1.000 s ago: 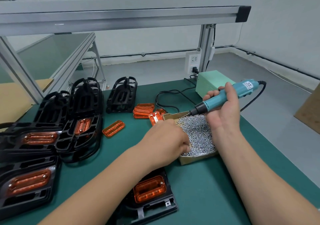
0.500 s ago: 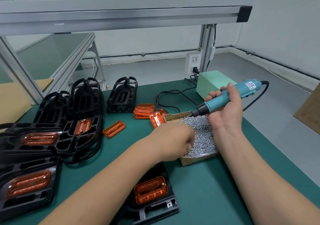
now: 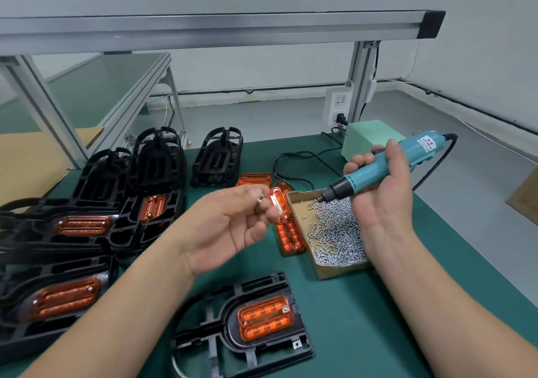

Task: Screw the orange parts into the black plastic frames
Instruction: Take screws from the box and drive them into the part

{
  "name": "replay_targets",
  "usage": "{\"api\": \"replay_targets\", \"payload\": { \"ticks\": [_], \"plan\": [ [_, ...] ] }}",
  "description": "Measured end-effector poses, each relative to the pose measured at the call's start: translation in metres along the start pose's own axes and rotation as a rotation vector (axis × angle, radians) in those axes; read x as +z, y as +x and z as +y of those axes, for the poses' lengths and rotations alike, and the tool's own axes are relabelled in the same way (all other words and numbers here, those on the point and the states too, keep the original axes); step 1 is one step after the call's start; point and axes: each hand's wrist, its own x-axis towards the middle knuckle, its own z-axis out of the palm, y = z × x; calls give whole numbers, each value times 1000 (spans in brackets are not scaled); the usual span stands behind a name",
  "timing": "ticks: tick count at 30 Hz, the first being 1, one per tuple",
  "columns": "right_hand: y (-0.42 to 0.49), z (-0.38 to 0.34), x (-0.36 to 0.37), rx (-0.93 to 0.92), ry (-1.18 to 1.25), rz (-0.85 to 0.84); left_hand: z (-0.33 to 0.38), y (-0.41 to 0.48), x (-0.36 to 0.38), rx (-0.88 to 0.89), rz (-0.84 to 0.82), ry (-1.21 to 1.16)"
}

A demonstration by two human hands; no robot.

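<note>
While my left hand pinches a small screw between thumb and fingers, palm up, my right hand has its fingers wrapped round the blue screwdriver, whose tip hangs over the cardboard box of screws. Below both sets of fingers, nearer me on the tabletop, lies a black frame with an orange part seated in it.

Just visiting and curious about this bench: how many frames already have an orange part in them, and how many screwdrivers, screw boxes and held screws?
Frames with orange part: 4
Screwdriver: 1
Screw box: 1
Screw, held: 1
Total: 7
</note>
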Motion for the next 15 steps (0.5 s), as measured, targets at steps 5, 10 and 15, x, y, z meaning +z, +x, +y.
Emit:
{"api": "replay_targets", "payload": {
  "ticks": [5, 10, 15],
  "plan": [
    [-27, 18, 10, 84, -28, -134, -10, -17, -18, -34, 67, -96],
    [-48, 22, 20, 124, -21, -230, -18, -25, -23, -23, 59, 40],
    [-57, 17, 28, 110, 16, -261, -23, -26, -21, 40, 70, 236]
  ]
}}
